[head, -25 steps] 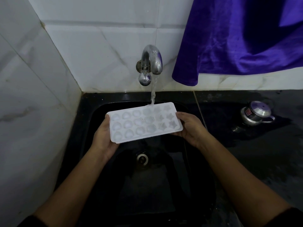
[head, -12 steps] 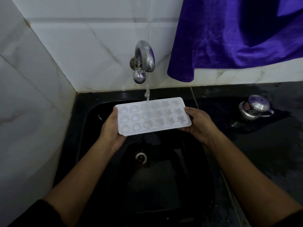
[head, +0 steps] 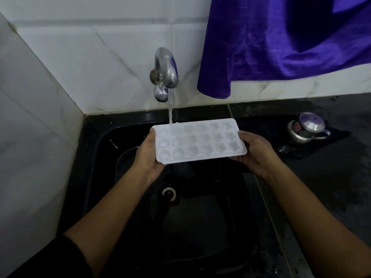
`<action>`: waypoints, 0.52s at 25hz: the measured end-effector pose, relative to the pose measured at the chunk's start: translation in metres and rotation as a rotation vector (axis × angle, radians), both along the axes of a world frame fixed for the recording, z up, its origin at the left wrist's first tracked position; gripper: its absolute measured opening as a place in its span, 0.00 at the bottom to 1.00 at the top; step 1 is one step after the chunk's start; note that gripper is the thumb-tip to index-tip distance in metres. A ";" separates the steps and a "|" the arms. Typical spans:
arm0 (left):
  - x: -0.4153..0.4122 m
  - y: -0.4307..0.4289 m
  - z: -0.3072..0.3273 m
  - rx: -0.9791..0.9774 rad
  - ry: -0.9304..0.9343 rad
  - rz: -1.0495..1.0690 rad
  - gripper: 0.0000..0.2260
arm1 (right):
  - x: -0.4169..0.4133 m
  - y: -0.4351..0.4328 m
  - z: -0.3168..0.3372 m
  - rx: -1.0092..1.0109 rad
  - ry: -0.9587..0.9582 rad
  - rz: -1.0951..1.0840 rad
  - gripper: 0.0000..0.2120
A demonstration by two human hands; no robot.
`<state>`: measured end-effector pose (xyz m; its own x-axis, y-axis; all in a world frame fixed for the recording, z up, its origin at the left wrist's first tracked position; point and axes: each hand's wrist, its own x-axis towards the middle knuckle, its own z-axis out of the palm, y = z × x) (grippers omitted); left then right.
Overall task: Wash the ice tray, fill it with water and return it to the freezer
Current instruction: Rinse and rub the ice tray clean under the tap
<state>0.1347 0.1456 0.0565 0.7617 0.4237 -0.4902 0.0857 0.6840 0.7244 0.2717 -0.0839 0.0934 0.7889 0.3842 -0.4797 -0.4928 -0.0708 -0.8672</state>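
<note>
Over a black sink (head: 96, 125), a person holds a white tray (head: 198, 140) level under a running tap (head: 166, 71). The left hand (head: 147, 155) grips the tray's left end, thumb on the rim. The right hand (head: 255, 153) grips the right end the same way. The fingers beneath are hidden. The tray hangs above the basin, beyond the drain (head: 168, 194), touching only the hands.

Within the last second the tray has slid right beneath the tap. The stream (head: 170, 109), which then struck far-row cells right of the middle, now lands near the far-left corner, at the far rim. This suggests the far row has had its pass of water. Whether this is rinsing or the final fill cannot be told, nor how much water the cells hold. The freezer step lies ahead.

Room is uneven. A tiled wall (head: 30, 117) closes the left side, well apart from the tray. The tray's right end sits about over the sink's right rim, beside a wet counter (head: 331, 177) where a steel pot (head: 305, 128) stands well apart. A purple cloth (head: 281, 47) hangs at far right, above the tray and apart from it. The near side is open over the basin, so drawing the tray nearer to bring the other rows under the stream looks the freest move.
</note>
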 end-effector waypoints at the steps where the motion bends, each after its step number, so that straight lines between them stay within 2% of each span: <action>1: 0.002 -0.002 0.001 -0.002 0.003 -0.006 0.26 | 0.001 -0.002 0.000 -0.002 -0.003 -0.012 0.13; 13: 0.022 0.014 0.015 0.000 -0.008 0.026 0.25 | 0.021 0.019 0.007 -0.010 -0.024 -0.017 0.12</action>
